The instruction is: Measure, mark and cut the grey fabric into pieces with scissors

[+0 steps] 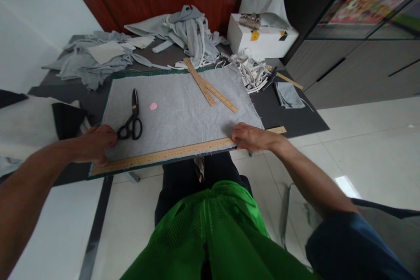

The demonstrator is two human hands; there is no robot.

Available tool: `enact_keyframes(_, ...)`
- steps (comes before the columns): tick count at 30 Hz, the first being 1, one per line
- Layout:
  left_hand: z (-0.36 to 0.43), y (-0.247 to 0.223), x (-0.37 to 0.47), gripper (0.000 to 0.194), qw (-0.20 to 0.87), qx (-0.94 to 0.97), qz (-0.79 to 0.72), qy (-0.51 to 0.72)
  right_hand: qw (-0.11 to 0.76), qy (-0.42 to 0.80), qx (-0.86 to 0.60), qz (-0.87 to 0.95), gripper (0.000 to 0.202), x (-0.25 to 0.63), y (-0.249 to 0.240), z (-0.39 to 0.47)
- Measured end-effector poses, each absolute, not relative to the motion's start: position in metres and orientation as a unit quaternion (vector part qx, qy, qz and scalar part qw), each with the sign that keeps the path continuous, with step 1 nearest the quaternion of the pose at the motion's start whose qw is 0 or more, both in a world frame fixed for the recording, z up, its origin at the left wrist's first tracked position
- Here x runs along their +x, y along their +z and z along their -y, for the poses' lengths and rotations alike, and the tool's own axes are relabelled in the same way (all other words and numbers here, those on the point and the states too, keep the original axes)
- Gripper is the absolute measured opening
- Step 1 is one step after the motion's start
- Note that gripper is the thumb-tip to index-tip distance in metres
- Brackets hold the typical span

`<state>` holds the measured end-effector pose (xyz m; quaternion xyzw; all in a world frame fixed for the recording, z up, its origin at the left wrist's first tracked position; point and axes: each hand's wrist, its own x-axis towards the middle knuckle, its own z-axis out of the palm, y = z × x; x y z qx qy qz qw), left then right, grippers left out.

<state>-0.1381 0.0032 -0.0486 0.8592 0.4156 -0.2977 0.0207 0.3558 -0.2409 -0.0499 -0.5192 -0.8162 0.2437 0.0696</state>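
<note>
A long wooden ruler lies along the near edge of a grey cloth spread on a green cutting mat. At its left end, my left hand is closed, fingers bent down onto the ruler and cloth edge. My right hand is closed around the ruler toward its right end, fingers curled; the tip sticks out beyond it. Black-handled scissors rest on the cloth close to my left hand. A small pink piece lies beside them. Farther back, two shorter wooden rulers cross on the cloth.
Heaped grey fabric and more scraps line the back of the dark table. A white box, a tangle of pale strips and a folded grey cloth are to the right. Black-and-white fabric sits at left.
</note>
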Motion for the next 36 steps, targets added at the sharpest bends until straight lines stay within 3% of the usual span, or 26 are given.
enact_keyframes(5,-0.004,-0.044,-0.134,0.04,0.025,0.863,-0.385,-0.325,0.067,0.254,-0.504,0.823,0.01,0.356,-0.048,0.238)
enact_keyframes(17,-0.002,-0.039,-0.128,0.036,0.039,0.871,-0.379,-0.309,0.05,0.374,-0.545,0.749,0.023,0.363,-0.042,0.223)
enact_keyframes(36,0.012,-0.025,-0.121,0.035,0.061,0.869,-0.402,-0.283,0.064,0.324,-0.603,0.726,0.022,0.356,-0.041,0.239)
